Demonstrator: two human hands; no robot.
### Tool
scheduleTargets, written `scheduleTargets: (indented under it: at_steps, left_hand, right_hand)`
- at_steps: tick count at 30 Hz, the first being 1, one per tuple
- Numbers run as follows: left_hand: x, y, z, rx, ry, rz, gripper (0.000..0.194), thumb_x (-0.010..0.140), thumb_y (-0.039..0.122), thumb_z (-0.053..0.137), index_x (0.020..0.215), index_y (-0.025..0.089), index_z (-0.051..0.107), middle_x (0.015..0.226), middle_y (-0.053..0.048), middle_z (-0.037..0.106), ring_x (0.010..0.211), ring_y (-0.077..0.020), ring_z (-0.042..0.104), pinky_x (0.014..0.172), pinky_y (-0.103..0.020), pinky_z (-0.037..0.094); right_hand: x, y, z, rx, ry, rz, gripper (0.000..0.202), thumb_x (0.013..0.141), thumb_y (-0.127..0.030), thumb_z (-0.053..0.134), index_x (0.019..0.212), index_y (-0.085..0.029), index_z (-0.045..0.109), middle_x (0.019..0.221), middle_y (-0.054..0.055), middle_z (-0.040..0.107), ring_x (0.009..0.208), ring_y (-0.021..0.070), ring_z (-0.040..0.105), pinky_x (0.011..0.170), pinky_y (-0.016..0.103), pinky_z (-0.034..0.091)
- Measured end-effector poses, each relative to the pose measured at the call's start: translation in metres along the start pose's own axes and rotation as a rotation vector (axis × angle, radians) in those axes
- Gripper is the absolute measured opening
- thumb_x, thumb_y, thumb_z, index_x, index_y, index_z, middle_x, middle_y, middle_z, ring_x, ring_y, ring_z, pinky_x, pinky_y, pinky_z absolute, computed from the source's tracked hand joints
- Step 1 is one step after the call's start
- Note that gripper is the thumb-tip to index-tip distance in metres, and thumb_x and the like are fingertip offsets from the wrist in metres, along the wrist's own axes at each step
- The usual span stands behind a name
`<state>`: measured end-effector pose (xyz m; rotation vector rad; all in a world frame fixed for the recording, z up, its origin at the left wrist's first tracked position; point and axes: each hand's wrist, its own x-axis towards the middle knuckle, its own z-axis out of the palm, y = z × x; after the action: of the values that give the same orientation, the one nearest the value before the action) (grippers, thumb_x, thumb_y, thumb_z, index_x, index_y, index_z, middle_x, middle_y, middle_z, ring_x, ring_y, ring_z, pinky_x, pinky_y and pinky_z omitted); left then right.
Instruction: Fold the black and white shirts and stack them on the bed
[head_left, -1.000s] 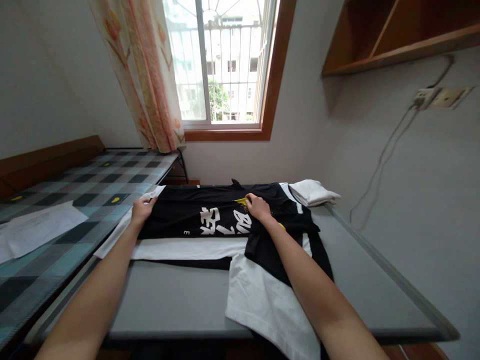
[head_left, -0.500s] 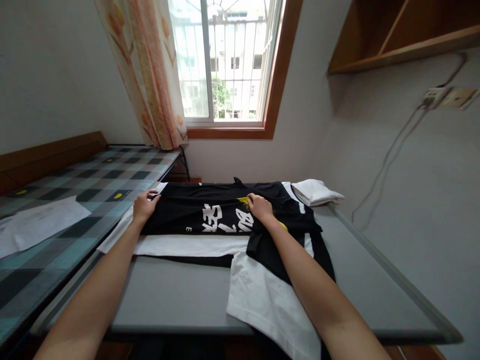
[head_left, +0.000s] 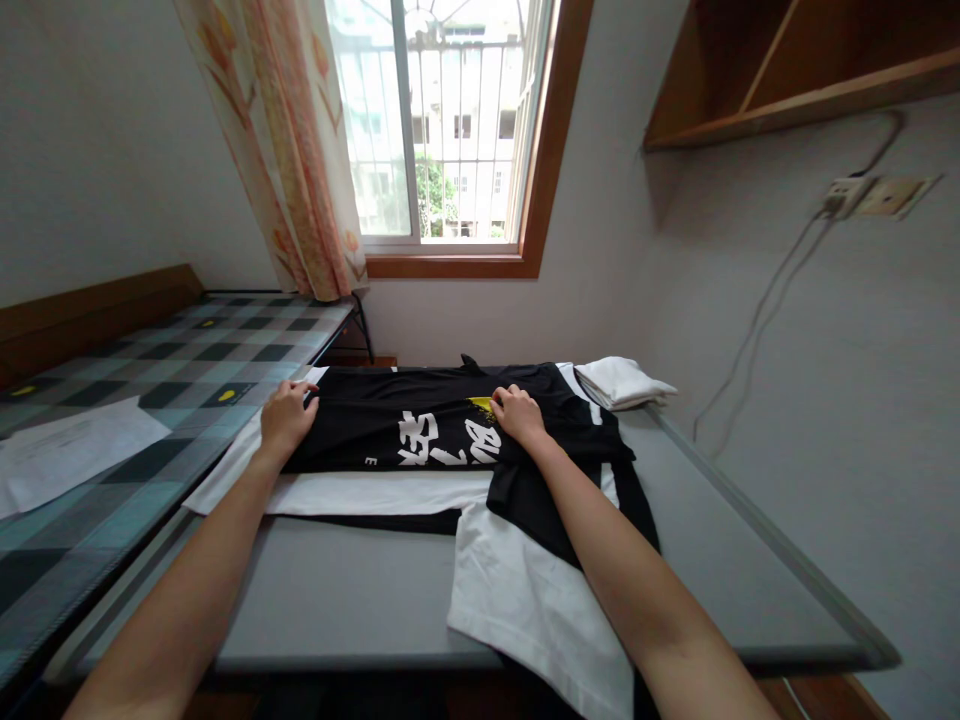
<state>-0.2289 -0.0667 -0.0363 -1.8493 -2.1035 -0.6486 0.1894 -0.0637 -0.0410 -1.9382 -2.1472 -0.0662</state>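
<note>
Pinches with the left hand (head_left: 289,415), thumb and fingertips closed on the hem end of a black jersey short-sleeved shirt with white lettering and a yellow print (head_left: 360,430). Pinches likewise with the right hand (head_left: 517,413), fingertips together on the same cloth beside the yellow patch (cannot tell the depth of the grip from above). Probably holds two well-separated spots to keep the stretch between straight. Spreads the shirt sideways over the far half of a smooth grey rectangular table (head_left: 345,590), hem towards the left. Below it, a plain white fabric garment (head_left: 536,600), apparently one piece, with a broad sleeve dropping past the near edge. Just beyond the collar end, a folded white cloth (head_left: 622,383) near the far right corner, perhaps tucked there for space. To the left, a checked grey-green mattress (head_left: 247,335) close alongside, limiting movement; between the forearms and along the right edge, bare grey surface.
</note>
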Motion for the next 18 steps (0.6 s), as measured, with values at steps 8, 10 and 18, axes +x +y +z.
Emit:
scheduleTargets:
  at_steps: [8, 10, 18]
  left_hand:
    - [0.000, 0.000, 0.026, -0.111, -0.235, 0.168, 0.040, 0.079, 0.016, 0.047, 0.111, 0.024, 0.070, 0.121, -0.008, 0.066, 0.111, -0.0269, 0.060, 0.091, -0.037, 0.046]
    - [0.000, 0.000, 0.029, -0.101, -0.234, 0.150, 0.041, 0.079, 0.017, 0.047, 0.113, 0.023, 0.070, 0.123, -0.009, 0.065, 0.112, -0.0279, 0.060, 0.090, -0.038, 0.046]
    - [-0.007, 0.006, 0.022, -0.051, -0.196, 0.164, 0.039, 0.081, 0.018, 0.045, 0.110, 0.020, 0.070, 0.122, -0.011, 0.065, 0.112, -0.0301, 0.059, 0.093, -0.042, 0.044]
  right_hand:
    - [-0.018, 0.041, -0.022, -0.016, -0.040, -0.060, 0.031, 0.095, -0.041, 0.050, 0.116, -0.022, 0.063, 0.116, 0.010, 0.062, 0.107, 0.0240, 0.055, 0.089, 0.033, 0.039]
    - [-0.027, 0.061, -0.026, -0.047, -0.020, -0.076, 0.028, 0.095, -0.039, 0.051, 0.109, -0.021, 0.066, 0.110, 0.009, 0.064, 0.103, 0.0234, 0.056, 0.088, 0.033, 0.039]
    - [-0.052, 0.104, -0.020, -0.098, 0.111, 0.042, 0.030, 0.096, -0.040, 0.047, 0.095, -0.018, 0.066, 0.100, 0.009, 0.065, 0.096, 0.0225, 0.058, 0.084, 0.031, 0.039]
